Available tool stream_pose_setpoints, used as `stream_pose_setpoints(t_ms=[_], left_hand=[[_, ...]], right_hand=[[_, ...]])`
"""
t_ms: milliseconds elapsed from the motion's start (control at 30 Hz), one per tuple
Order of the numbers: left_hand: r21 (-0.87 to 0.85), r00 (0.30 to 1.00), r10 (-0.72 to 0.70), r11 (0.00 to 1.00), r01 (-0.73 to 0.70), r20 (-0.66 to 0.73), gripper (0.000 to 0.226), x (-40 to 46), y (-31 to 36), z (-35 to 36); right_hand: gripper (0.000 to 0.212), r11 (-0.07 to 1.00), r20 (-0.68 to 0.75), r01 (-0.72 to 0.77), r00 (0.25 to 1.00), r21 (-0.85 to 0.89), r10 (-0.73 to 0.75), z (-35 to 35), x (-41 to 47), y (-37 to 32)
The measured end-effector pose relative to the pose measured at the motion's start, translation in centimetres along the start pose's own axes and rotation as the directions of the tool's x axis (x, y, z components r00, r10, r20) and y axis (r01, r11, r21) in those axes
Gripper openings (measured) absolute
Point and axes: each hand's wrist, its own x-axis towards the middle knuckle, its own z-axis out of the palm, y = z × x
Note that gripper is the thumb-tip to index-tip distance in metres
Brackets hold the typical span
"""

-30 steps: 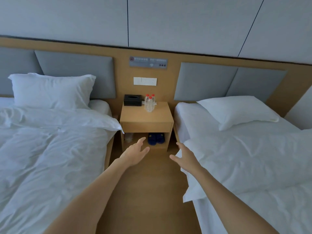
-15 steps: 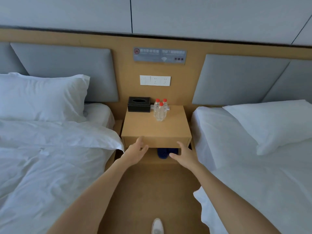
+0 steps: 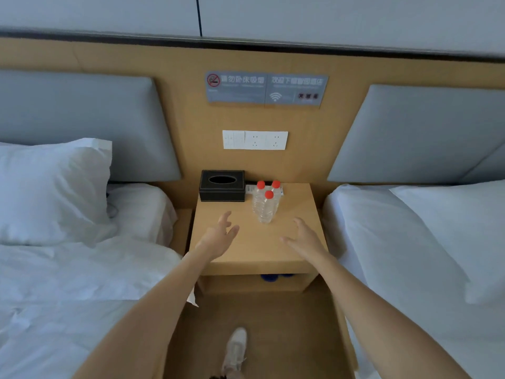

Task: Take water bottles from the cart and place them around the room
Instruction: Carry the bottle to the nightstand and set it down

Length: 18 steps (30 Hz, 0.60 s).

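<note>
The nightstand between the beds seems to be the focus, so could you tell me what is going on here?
A person reaches both open hands, left hand and right hand, over the nightstand, holding nothing. Three red-capped water bottles stand clustered at its back, beside a black tissue box. Neither hand touches the bottles.

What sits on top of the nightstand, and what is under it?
On the nightstand: a black tissue box and three red-capped water bottles. Something white behind the bottles is mostly hidden. In the shelf below, only blue edges show.
</note>
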Motion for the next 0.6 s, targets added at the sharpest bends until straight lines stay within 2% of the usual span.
stream_pose_setpoints(t_ms=[100,267,433,600], left_hand=[[-0.06,1.0,-0.016,0.998,0.016,0.014,0.056,3.6,-0.2,-1.0],[-0.05,0.998,0.018,0.999,-0.015,0.062,0.056,8.6,0.7,-2.6],[-0.006,0.996,0.025,1.0,-0.025,0.086,0.057,11.4,1.9,-3.6],[0.035,0.996,0.005,0.999,-0.009,0.093,0.058,12.9,2.1,-3.8]], right_hand=[[0.072,0.999,0.004,-0.036,0.999,-0.016,0.036,-0.7,3.3,-1.6],[0.068,0.999,-0.013,-0.034,0.999,-0.002,0.034,-1.6,7.5,-4.7],[0.06,1.0,0.017,-0.002,1.0,0.0,0.002,-2.1,9.7,-6.2],[0.066,1.0,0.009,-0.009,1.0,0.003,0.009,-3.0,11.0,-6.3]])
